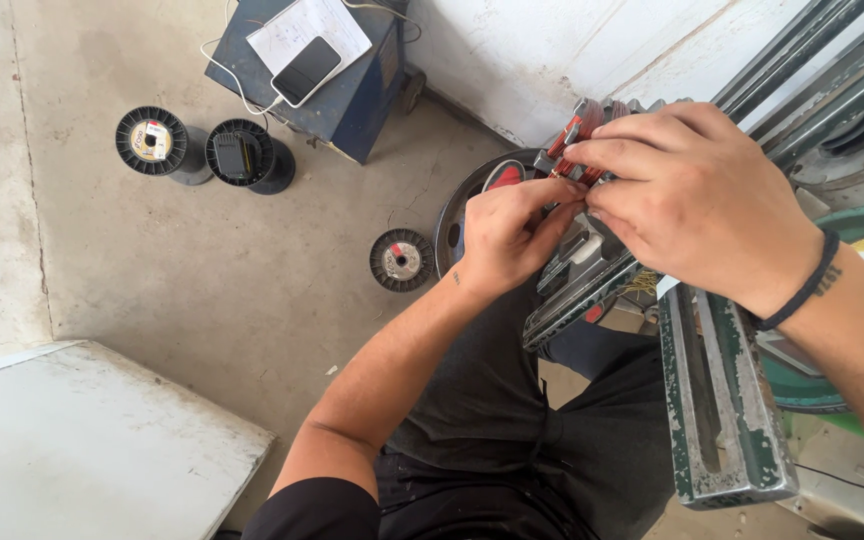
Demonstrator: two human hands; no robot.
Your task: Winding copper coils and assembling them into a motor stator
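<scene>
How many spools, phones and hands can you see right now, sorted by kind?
Black spools on the floor: 3, two side by side and one nearer the knees
Phones: 1, on the papers atop the blue box
Hands: 2, left hand and right hand, both at the copper-wound part
Total: 6

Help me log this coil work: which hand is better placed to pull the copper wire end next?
Probably the left hand: its fingertips already pinch at the wire end by the red-copper coil. The right hand lies over the coil, steadying it.
</scene>
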